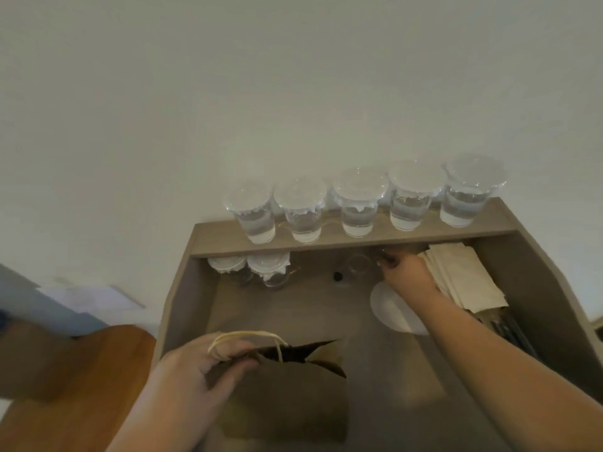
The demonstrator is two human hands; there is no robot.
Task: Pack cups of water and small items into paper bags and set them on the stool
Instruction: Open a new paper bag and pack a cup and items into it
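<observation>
A brown paper bag (287, 396) stands open on the grey desk surface (326, 308). My left hand (202, 370) grips its top edge and cream handle. Far across the desk, under the shelf, my right hand (404, 272) reaches beside a small clear cup (357, 265); its fingers are curled at something dark that I cannot make out. Several lidded cups of water (357, 203) line the shelf (326, 238) on top. Two more covered cups (269, 267) stand under the shelf at the left.
A stack of cream paper napkins (463, 275) lies at the right of the desk, with a white plate (391, 308) under my right forearm. A wooden stool seat (75, 363) sits at the lower left. The wall is close behind the shelf.
</observation>
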